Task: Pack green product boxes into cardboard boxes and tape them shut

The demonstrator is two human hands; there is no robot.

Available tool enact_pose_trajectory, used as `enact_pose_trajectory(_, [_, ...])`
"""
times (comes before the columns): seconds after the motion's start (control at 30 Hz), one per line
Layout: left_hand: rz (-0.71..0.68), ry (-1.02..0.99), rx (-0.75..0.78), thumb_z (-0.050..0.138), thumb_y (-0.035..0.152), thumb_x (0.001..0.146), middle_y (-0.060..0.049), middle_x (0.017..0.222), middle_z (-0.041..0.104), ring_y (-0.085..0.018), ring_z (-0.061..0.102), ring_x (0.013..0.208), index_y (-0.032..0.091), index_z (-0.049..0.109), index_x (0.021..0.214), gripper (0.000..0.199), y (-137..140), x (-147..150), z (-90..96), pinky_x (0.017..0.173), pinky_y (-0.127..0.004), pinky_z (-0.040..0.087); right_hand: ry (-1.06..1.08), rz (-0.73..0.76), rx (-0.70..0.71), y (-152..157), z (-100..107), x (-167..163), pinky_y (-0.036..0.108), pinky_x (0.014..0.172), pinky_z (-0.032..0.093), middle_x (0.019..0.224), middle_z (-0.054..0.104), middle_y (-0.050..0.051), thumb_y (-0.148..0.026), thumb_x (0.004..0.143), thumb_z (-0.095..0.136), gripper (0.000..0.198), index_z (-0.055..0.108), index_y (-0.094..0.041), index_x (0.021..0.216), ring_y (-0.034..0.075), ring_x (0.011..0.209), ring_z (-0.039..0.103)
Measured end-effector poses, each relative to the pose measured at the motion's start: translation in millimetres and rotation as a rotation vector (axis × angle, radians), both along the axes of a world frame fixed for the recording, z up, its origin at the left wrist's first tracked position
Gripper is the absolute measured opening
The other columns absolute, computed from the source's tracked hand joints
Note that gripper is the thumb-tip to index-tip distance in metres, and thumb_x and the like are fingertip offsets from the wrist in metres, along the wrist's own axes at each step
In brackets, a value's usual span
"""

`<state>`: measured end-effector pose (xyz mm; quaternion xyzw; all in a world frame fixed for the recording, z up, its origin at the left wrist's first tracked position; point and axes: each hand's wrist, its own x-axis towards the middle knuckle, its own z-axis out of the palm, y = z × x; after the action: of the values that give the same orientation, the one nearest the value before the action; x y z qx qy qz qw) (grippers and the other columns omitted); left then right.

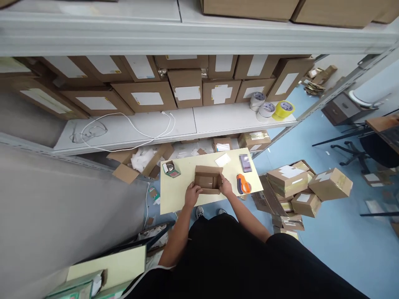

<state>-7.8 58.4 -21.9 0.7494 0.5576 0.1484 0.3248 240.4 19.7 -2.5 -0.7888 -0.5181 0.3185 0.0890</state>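
A small brown cardboard box (208, 191) is on the pale yellow table (174, 198), its top open and its inside facing me. My left hand (192, 194) grips its left side, and my right hand (225, 187) grips its right side. Right of the box lies an orange tape dispenser (244, 184). Behind that is a dark, blurred-out item (245, 163), with a white paper sheet (222, 160) to its left. At the table's left stands a small green-edged box (171, 169) with something dark and round inside.
A grey shelf (183, 120) holds several labelled cartons (149, 97), a white cable (132, 124) and tape rolls (266, 110). Stacked cartons (293, 178) crowd the floor at right. An open carton with white packing (143, 160) sits beneath the shelf. An office chair (358, 151) is farther right.
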Motion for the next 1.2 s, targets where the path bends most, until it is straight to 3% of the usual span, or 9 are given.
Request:
enact_pose_trajectory(0.1, [0.085,-0.001,0.097,0.077,0.026,0.089,-0.013,0.127,0.067,-0.033,0.058,0.134,0.022,0.079,0.092,0.005,-25,14,14.8,0.112,-0.047,0.049,-0.025,0.127,0.006,1,10,20,0.030,0.090,0.054,0.153,0.053,0.011,-0.008,0.082,0.058,0.104,0.010,-0.032,0.171,0.024,0.107,0.072])
enact_pose_trajectory(0.17, [0.145,-0.015,0.143,0.078,0.026,0.088,-0.013,0.126,0.067,-0.032,0.059,0.132,0.022,0.079,0.092,0.005,-46,27,24.8,0.111,-0.046,0.050,-0.027,0.186,0.027,3,14,34,0.030,0.088,0.054,0.153,0.052,0.011,-0.013,0.086,0.059,0.098,0.013,-0.033,0.170,0.024,0.106,0.072])
enact_pose_trajectory(0.27, [0.235,-0.038,0.185,0.077,0.028,0.090,-0.011,0.119,0.068,-0.031,0.060,0.130,0.024,0.079,0.094,0.006,-79,49,37.8,0.109,-0.046,0.051,-0.004,0.220,0.111,7,14,54,0.033,0.091,0.054,0.143,0.060,0.012,-0.024,0.095,0.057,0.072,0.035,-0.028,0.164,0.026,0.108,0.070])
enact_pose_trajectory(0.4, [0.385,-0.072,0.206,0.076,0.028,0.091,-0.010,0.118,0.068,-0.030,0.060,0.130,0.024,0.079,0.097,0.007,-122,76,48.2,0.108,-0.047,0.053,0.085,0.257,0.312,14,6,70,0.040,0.102,0.051,0.139,0.063,0.014,-0.032,0.100,0.052,0.034,0.071,-0.021,0.126,0.029,0.121,0.063])
enact_pose_trajectory(0.57, [0.562,-0.071,0.193,0.079,0.034,0.090,-0.011,0.121,0.066,-0.030,0.064,0.123,0.024,0.082,0.095,0.012,-165,81,54.5,0.104,-0.046,0.055,0.250,0.469,0.373,20,5,64,0.042,0.098,0.052,0.109,0.075,0.011,-0.034,0.098,0.051,0.028,0.074,-0.021,0.106,0.028,0.106,0.066])
enact_pose_trajectory(0.67, [0.628,-0.073,0.170,0.081,0.040,0.088,-0.010,0.119,0.067,-0.027,0.068,0.111,0.025,0.083,0.090,0.015,-187,65,59.5,0.097,-0.042,0.058,0.258,0.571,0.370,19,12,43,0.043,0.097,0.053,0.108,0.077,0.011,-0.035,0.096,0.053,0.027,0.075,-0.022,0.106,0.028,0.104,0.068])
enact_pose_trajectory(0.77, [0.737,-0.073,0.187,0.081,0.043,0.088,-0.008,0.115,0.068,-0.026,0.067,0.111,0.026,0.083,0.088,0.017,-210,46,64.1,0.096,-0.039,0.057,0.281,0.699,0.450,13,20,12,0.051,0.113,0.046,0.119,0.076,0.012,-0.035,0.092,0.057,0.031,0.075,-0.021,0.113,0.030,0.119,0.066])
enact_pose_trajectory(0.93, [0.965,-0.013,0.216,0.073,0.045,0.093,-0.010,0.116,0.068,-0.027,0.066,0.113,0.024,0.082,0.092,0.023,-262,18,70.1,0.098,-0.040,0.055,0.403,0.816,0.583,-6,35,-55,0.060,0.124,0.035,0.142,0.067,0.012,-0.034,0.091,0.059,0.041,0.071,-0.020,0.127,0.033,0.151,0.042])
enact_pose_trajectory(1.2, [1.202,0.075,0.209,0.070,0.046,0.095,-0.009,0.115,0.068,-0.026,0.066,0.111,0.025,0.080,0.093,0.024,-405,-53,84.8,0.096,-0.037,0.054,0.538,1.103,0.550,-98,71,-200,0.056,0.123,0.038,0.150,0.061,0.013,-0.033,0.094,0.056,0.041,0.068,-0.021,0.131,0.030,0.150,0.044])
